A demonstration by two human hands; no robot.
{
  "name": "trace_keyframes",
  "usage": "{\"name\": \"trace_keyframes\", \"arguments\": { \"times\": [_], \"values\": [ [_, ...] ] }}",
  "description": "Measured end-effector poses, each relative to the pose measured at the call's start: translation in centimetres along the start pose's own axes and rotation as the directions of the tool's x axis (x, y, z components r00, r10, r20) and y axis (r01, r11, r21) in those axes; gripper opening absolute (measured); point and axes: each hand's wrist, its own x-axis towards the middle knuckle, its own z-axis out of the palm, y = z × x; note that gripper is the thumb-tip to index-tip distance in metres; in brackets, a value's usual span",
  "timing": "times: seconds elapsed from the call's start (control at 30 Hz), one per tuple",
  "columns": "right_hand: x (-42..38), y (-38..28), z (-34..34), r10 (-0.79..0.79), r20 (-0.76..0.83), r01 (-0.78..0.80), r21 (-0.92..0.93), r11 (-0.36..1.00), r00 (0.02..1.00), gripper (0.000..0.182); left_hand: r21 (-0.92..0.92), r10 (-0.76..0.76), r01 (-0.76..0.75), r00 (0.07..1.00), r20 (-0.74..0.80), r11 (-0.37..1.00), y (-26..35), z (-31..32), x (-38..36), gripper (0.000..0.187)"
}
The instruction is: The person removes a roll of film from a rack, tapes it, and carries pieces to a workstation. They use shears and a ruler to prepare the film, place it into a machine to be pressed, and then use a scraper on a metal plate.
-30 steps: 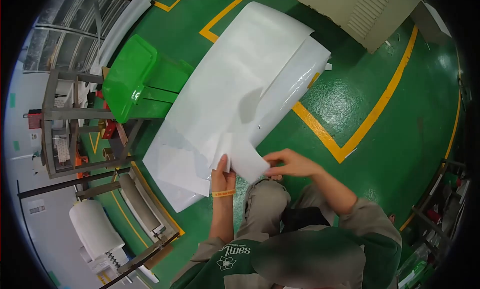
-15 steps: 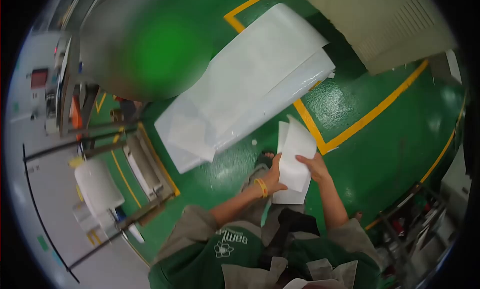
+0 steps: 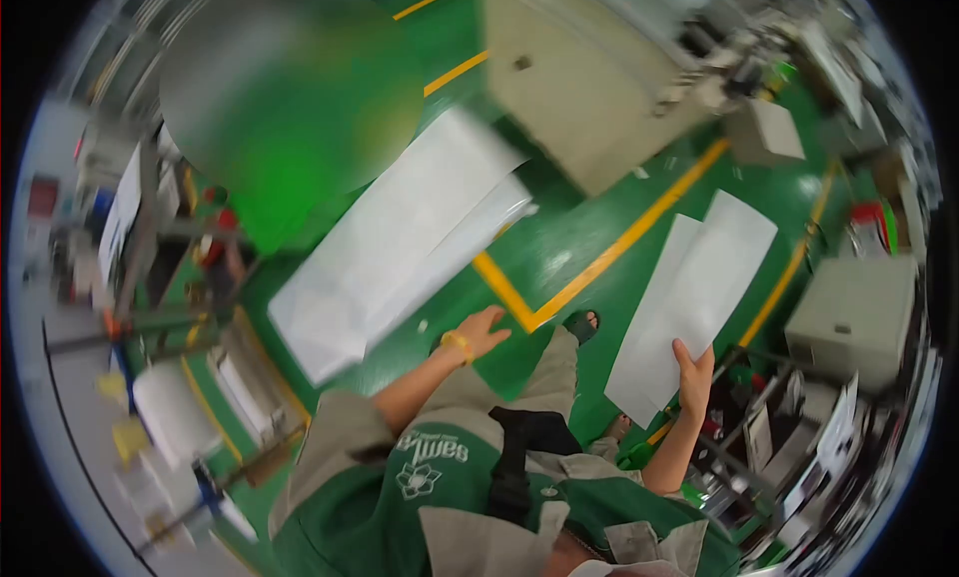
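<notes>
My right hand point(image 3: 696, 377) grips the lower edge of some white sheets point(image 3: 699, 287), thumb on top. At least two long pieces overlap there, held out to my right above the floor. My left hand point(image 3: 481, 332) holds nothing; its fingers are apart, and a yellow band point(image 3: 459, 345) circles the wrist. Beyond that hand, a long stack of white sheeting point(image 3: 400, 227) lies low over the green floor, with a glossy, plastic-like layer along its near side. What supports the stack is hidden.
A large beige cabinet point(image 3: 569, 87) stands ahead. Yellow lines point(image 3: 629, 242) mark the green floor. To my right are a cluttered rack point(image 3: 769, 427) and a beige box point(image 3: 854, 317). At left, a metal frame point(image 3: 270, 447) stands near a white roll point(image 3: 175, 407). A blurred patch covers the upper left.
My left hand has let go of the white sheets and moved left. My right hand has carried them to the right, where they spread out longer. My view and body have turned right.
</notes>
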Motion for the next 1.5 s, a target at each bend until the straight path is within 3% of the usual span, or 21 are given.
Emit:
{"name": "trace_keyframes", "arguments": {
  "times": [0.1, 0.17, 0.2, 0.27, 0.33, 0.4, 0.47, 0.57, 0.67, 0.73, 0.8, 0.87, 0.93, 0.97, 1.07, 1.2, 1.27, 1.33, 1.43, 1.47, 1.5],
  "values": [
    [2.2, -0.1, -9.1, -0.049, -0.093, 0.054, 0.051, 0.997, 0.994, 0.045, 0.032, 0.026, -0.028, 0.997, 0.068, 0.999, 5.4, 2.5, 4.2, 0.052],
    [6.0, -0.1, -15.7, -0.210, -0.185, 0.191, -0.118, 0.975, 0.960, 0.046, 0.215, 0.078, -0.088, 0.995, 0.055, 0.973, 5.8, 5.7, 8.6, 0.054],
    [7.1, 0.3, -18.2, -0.269, -0.216, 0.230, -0.189, 0.955, 0.938, 0.047, 0.341, 0.021, -0.048, 0.996, 0.081, 0.939, 9.5, 6.4, 9.7, 0.057],
    [8.8, -3.4, -22.9, -0.137, -0.208, 0.140, 0.001, 0.990, 0.968, 0.054, 0.332, 0.025, -0.047, 0.997, 0.071, 0.942, 14.3, 9.9, 11.8, 0.060],
    [13.1, -5.4, -26.9, -0.298, -0.187, 0.287, -0.085, 0.954, 0.936, 0.054, -0.041, 0.088, -0.082, 0.984, 0.156, 0.996, 22.3, 11.7, 16.7, 0.060],
    [15.7, -8.2, -29.5, -0.253, -0.149, 0.279, 0.191, 0.941, 0.956, 0.053, -0.373, 0.146, -0.035, 0.951, 0.273, 0.927, 29.6, 14.2, 20.0, 0.056],
    [19.1, -10.2, -32.1, -0.304, -0.085, 0.315, 0.191, 0.930, 0.949, 0.054, -0.514, 0.235, -0.029, 0.910, 0.342, 0.858, 39.3, 15.0, 23.4, 0.056],
    [25.1, -11.9, -35.1, -0.345, 0.020, 0.324, 0.297, 0.898, 0.939, 0.055, -0.813, 0.524, -0.055, 0.789, 0.321, 0.580, 50.4, 16.4, 29.3, 0.058],
    [32.0, -10.9, -38.8, -0.306, 0.124, 0.259, 0.298, 0.919, 0.944, 0.060, -0.904, 0.660, -0.112, 0.720, 0.213, 0.414, 59.2, 17.8, 35.6, 0.043],
    [36.9, -10.9, -41.4, -0.289, 0.201, 0.224, 0.296, 0.929, 0.936, 0.062, -0.888, 0.650, -0.282, 0.759, 0.025, 0.363, 63.8, 19.6, 39.9, 0.030],
    [42.0, -11.7, -44.3, -0.325, 0.157, 0.276, 0.269, 0.923, 0.933, 0.064, -0.900, 0.618, -0.342, 0.779, -0.110, 0.271, 69.0, 21.5, 43.8, 0.025],
    [46.1, -13.4, -48.3, -0.273, 0.149, 0.224, 0.279, 0.934, 0.951, 0.064, -0.908, 0.634, -0.353, 0.760, -0.139, 0.224, 73.7, 22.7, 48.2, 0.026],
    [50.8, -15.5, -52.0, -0.323, 0.054, 0.290, 0.320, 0.902, 0.945, 0.061, -0.878, 0.595, -0.444, 0.759, -0.264, 0.177, 79.2, 24.0, 52.6, 0.026],
    [53.0, -16.5, -53.7, -0.336, 0.026, 0.292, 0.437, 0.851, 0.941, 0.057, -0.854, 0.605, -0.496, 0.732, -0.313, 0.158, 81.8, 24.3, 54.7, 0.025],
    [60.0, -19.4, -59.0, -0.368, -0.007, 0.337, 0.424, 0.841, 0.930, 0.052, -0.819, 0.555, -0.566, 0.713, -0.429, 0.094, 88.1, 24.6, 61.5, 0.024],
    [71.4, -20.6, -66.6, -0.451, 0.023, 0.399, 0.429, 0.811, 0.892, 0.034, -0.702, 0.318, -0.710, 0.677, -0.664, 0.047, 92.1, 23.5, 70.8, 0.020],
    [75.8, -21.6, -70.5, -0.477, 0.116, 0.388, 0.434, 0.813, 0.871, 0.035, -0.631, 0.154, -0.771, 0.635, -0.757, 0.078, 91.3, 23.7, 75.6, 0.022],
    [80.3, -22.2, -73.4, -0.463, 0.109, 0.365, 0.471, 0.803, 0.880, 0.032, -0.553, -0.005, -0.827, 0.555, -0.832, 0.103, 91.7, 24.2, 78.5, 0.023],
    [86.5, -22.9, -76.6, -0.507, 0.194, 0.397, 0.418, 0.817, 0.840, 0.030, -0.513, -0.214, -0.813, 0.469, -0.857, 0.276, 90.1, 24.9, 81.8, 0.037],
    [87.5, -23.9, -77.1, -0.600, 0.202, 0.568, 0.198, 0.799, 0.774, 0.029, -0.509, -0.268, -0.793, 0.437, -0.858, 0.336, 89.8, 25.0, 82.0, 0.044],
    [87.8, -25.1, -77.6, -0.683, 0.232, 0.706, -0.029, 0.707, 0.693, 0.028, -0.358, -0.278, -0.782, 0.244, -0.929, 0.510, 90.4, 25.4, 81.1, 0.052]
  ]
}}
